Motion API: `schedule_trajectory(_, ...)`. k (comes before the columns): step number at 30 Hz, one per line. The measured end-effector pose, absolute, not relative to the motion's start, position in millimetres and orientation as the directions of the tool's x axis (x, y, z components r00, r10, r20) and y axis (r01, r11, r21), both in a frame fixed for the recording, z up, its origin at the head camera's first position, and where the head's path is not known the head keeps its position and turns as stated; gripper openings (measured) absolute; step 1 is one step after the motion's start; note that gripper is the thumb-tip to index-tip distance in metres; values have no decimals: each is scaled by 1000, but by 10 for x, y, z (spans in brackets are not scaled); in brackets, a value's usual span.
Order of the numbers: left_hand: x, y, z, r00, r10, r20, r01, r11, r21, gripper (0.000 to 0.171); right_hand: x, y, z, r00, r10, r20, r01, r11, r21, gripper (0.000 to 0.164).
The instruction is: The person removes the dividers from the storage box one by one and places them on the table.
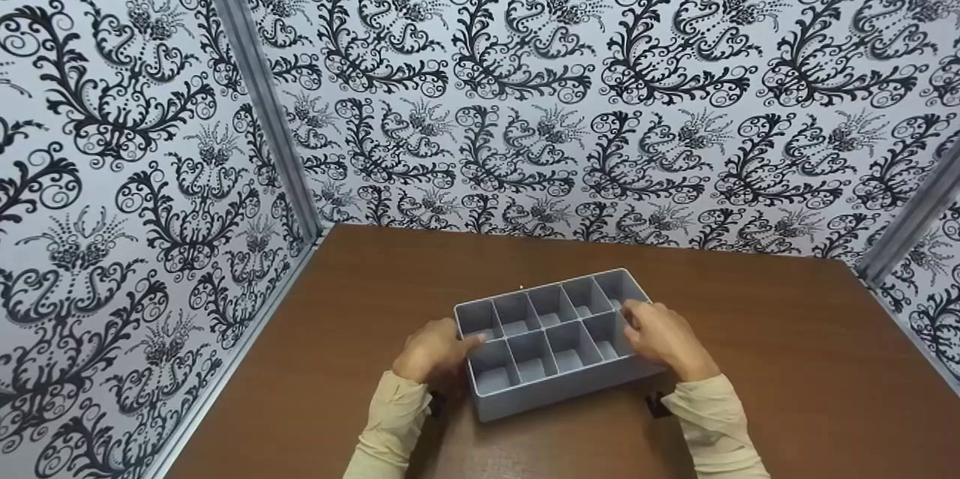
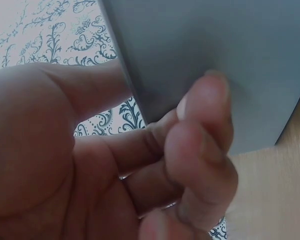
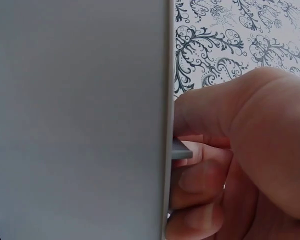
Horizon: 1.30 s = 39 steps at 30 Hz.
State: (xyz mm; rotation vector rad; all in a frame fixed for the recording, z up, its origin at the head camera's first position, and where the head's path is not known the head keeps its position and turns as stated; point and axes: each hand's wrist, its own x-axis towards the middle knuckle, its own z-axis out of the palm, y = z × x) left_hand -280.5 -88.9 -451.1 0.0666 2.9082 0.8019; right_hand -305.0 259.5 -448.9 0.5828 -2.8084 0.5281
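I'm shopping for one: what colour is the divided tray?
The tray is grey, seen best in the head view.

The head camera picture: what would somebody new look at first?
Probably the swirly black-and-white wallpaper, covering the walls behind and beside the brown table. Next, the gray tray near the lower middle, with its two rows of compartments. The left hand grips its left end and the right hand its right end.

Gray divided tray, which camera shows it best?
The head view: it looks down into the gray tray's divided interior, with the left hand and right hand at its ends. Each wrist view shows only part of its plain gray surface, close up.
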Motion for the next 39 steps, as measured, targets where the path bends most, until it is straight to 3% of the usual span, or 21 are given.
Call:
schedule_trajectory(22, -2815, -887, -4527, -989, 66, -135, -7, 874, 485, 46, -3065, 2619, -4513, -905, -329, 269, -413, 831, -374, 7)
schedule_trajectory(39, -2801, -867, -4492, -996, 48, -72, 9, 884, 468, 41, -3082, 2645, -4479, -896, -345, 280, -441, 770, -462, 7)
